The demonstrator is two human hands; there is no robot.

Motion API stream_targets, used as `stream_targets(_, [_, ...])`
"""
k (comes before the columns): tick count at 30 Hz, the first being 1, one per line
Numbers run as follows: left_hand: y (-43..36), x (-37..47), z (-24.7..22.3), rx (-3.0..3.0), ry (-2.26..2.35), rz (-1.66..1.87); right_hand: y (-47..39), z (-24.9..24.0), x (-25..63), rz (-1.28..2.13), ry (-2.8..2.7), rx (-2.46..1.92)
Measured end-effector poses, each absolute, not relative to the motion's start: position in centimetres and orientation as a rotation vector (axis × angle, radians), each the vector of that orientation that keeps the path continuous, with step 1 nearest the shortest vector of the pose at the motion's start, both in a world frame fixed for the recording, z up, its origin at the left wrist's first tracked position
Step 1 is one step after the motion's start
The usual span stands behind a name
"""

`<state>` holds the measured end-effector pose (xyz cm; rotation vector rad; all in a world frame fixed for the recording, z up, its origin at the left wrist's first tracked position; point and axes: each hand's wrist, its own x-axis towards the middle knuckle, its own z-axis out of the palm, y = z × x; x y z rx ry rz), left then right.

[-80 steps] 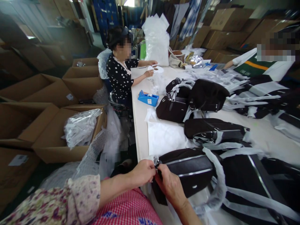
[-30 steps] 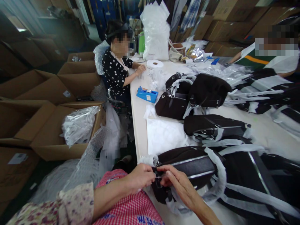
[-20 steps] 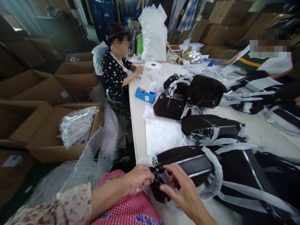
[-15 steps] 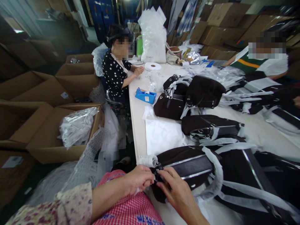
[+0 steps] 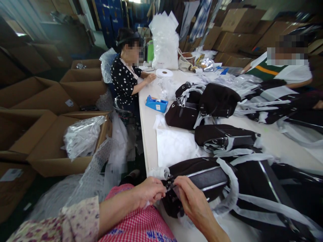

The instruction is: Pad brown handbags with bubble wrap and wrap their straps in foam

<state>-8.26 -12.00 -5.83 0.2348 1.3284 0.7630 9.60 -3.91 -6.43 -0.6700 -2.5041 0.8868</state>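
A black bag (image 5: 202,171) with silvery zips and a white-wrapped handle lies at the table's near edge. At its left end, my left hand (image 5: 151,191) is closed, with a bit of white material showing below the fingers. My right hand (image 5: 189,193) is closed beside it, fingertips pressed together at the bag's dark metal buckle (image 5: 168,181). What exactly each hand pinches is too small to make out. A roll of clear tape or film (image 5: 161,172) sits just behind my left hand. White sheets (image 5: 174,144) lie beyond the bag.
More black bags (image 5: 219,101) cover the table's middle and right. A blue tape dispenser (image 5: 156,104) stands near the left edge of the table (image 5: 146,134). One person (image 5: 124,74) sits beyond; another (image 5: 275,69) is at right. Open cartons (image 5: 58,148) stand at left.
My right hand's fingers have drawn closer together and shifted slightly at the buckle. My left hand has stayed almost in place. The person at right has moved slightly.
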Motion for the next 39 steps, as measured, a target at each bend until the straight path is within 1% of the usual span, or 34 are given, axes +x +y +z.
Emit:
stream_targets(3, [-12.0,-8.3,-5.9,0.240,1.329,0.757,-3.5,-6.0,10.0,0.985,-2.376,-0.779])
stream_targets(6, [-12.0,-8.3,-5.9,0.235,1.325,0.749,-3.4,-5.8,10.2,1.049,-2.442,-0.732])
stream_targets(8, [-11.9,-8.3,-5.9,0.231,1.322,0.744,-3.3,-6.0,10.2,1.012,-2.550,-0.640])
stream_targets(11, [-11.9,-8.4,-5.8,0.231,1.318,0.740,-3.3,-6.7,9.9,0.865,-2.705,-0.572])
stream_targets(15, [-11.9,-8.4,-5.9,0.222,1.313,0.741,-3.1,-7.5,9.5,0.694,-2.763,-0.535])
stream_targets(23, [-11.8,-8.3,-6.1,0.203,1.319,0.755,-3.6,-6.1,10.1,0.791,-2.732,-0.517])
stream_targets(28, [-11.7,-8.4,-6.0,0.180,1.369,0.778,-5.1,-6.1,11.0,0.490,-2.806,-0.500])
stream_targets(35, [-11.6,-8.5,-5.7,0.180,1.374,0.755,-8.2,-7.4,11.2,0.286,-2.796,-0.451])
stream_targets(37, [-11.6,-8.5,-5.6,0.183,1.380,0.756,-9.0,-7.9,11.1,0.354,-2.802,-0.478])
stream_targets(38, [-11.6,-8.5,-5.6,0.184,1.384,0.760,-9.4,-8.2,11.2,0.480,-2.789,-0.541])
stream_targets(39, [-11.6,-8.6,-5.6,0.184,1.389,0.765,-9.7,-8.3,11.2,0.676,-2.751,-0.639])
